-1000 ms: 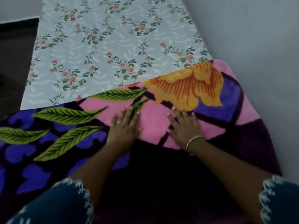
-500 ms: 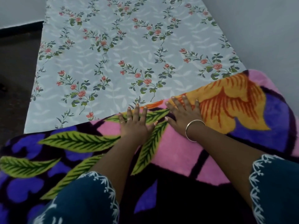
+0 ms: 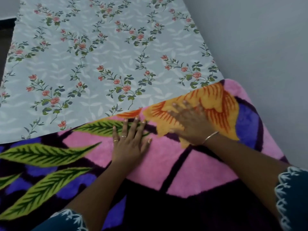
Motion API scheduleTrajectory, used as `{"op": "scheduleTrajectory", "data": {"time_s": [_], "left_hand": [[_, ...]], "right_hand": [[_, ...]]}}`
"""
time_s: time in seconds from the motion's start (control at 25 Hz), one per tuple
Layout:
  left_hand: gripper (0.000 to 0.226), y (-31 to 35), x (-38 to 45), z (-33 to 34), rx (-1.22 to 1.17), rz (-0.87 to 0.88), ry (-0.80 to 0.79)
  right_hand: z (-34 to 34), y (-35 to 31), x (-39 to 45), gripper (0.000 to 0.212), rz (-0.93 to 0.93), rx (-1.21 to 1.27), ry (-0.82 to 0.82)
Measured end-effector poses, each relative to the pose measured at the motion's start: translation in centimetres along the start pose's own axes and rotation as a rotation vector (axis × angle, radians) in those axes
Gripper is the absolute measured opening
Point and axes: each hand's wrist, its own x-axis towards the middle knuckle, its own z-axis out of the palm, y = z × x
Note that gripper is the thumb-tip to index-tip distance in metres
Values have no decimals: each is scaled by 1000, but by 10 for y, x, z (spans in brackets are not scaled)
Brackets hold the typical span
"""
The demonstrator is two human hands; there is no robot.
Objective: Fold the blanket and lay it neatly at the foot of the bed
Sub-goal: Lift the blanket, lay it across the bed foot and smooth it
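Observation:
A thick plush blanket (image 3: 175,165), pink, purple and black with green leaves and an orange flower, lies folded across the near end of the bed. My left hand (image 3: 129,141) presses flat on it near its far edge, fingers straight and spread, rings on two fingers. Flat on the orange flower to the right lies my right hand (image 3: 188,120), blurred, with a bangle at the wrist. Neither hand holds any fabric. The blanket's far edge runs slantwise across the bed.
The bed sheet (image 3: 103,60), pale with pink flower sprigs, covers the bed beyond the blanket. A grey wall (image 3: 258,55) runs along the bed's right side. Dark floor (image 3: 5,34) shows past the left edge.
Both hands slid forward over the blanket toward its far edge. Then my right hand swept right onto the orange flower. The camera leaned in closer.

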Motion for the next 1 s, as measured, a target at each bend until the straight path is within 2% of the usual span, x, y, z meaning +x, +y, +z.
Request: {"op": "scheduleTrajectory", "data": {"time_s": [0.08,0.2,0.32,0.4,0.52,0.6,0.72,0.84,1.0], "left_hand": [[66,8,0,1,11,-45,-8],[66,14,-2,-1,3,-93,-40],[69,15,-8,-6,-12,-121,-109],[73,17,-13,-10,-13,-129,-176],[71,13,-29,-19,26,-126,-253],[67,4,-38,-28,44,-84,-270],[67,-30,-54,-36,54,-82,-253],[70,-88,-76,-36,78,-91,-232],[81,-187,-104,-40,116,-123,-263]], "right_hand": [[-2,55,-17,72,150,0,-5],[-4,85,-24,76,308,28,-6],[-13,90,-17,87,532,103,-31],[-21,88,-14,96,739,173,-108],[-31,57,-19,92,904,204,-132],[-34,10,-21,79,834,158,-87],[-21,-86,-23,74,579,194,-19],[-7,-197,-13,76,292,228,-27],[-6,-327,16,61,-25,194,-20]]}}
